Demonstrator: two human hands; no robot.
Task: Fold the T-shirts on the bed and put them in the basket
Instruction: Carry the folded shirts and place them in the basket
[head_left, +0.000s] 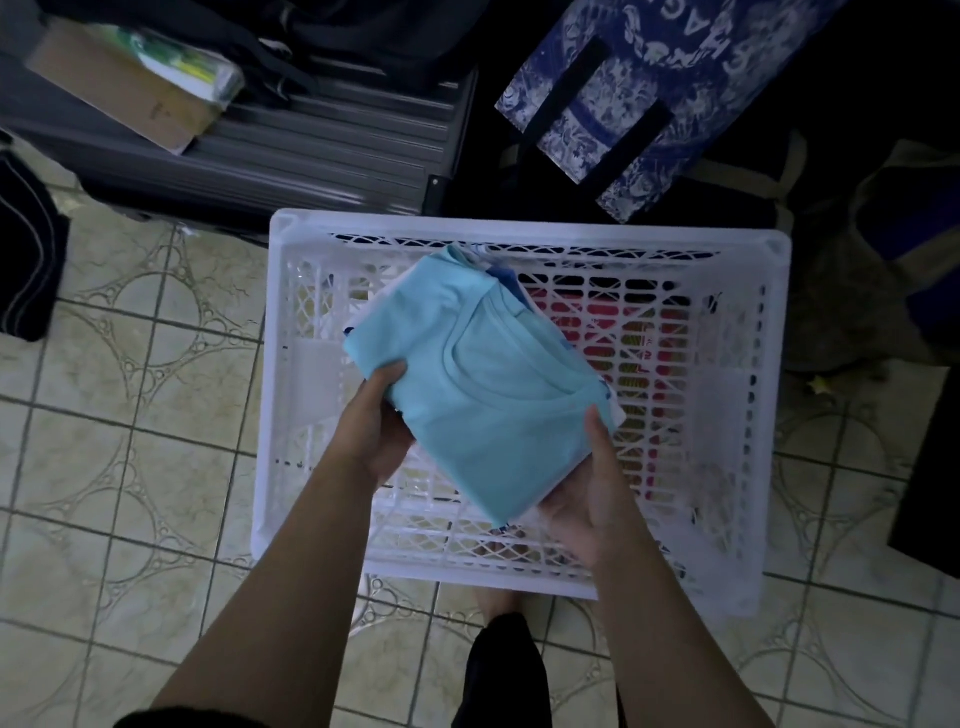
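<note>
grey ribbed hard-shell suitcase (322, 150) lying at upper left on patterned beige floor tiles (130, 415). left hand (376, 421) gripping left edge of stack of folded t-shirts, light blue on top (483, 379), thumb pressing on cloth. stack hanging tilted over white plastic lattice basket (519, 228), not resting on its bottom. right hand (587, 499) cupping stack's lower right corner, thumb lying on top. blue-and-white patterned fabric bag (639, 104) sitting at upper right, behind basket.
</note>
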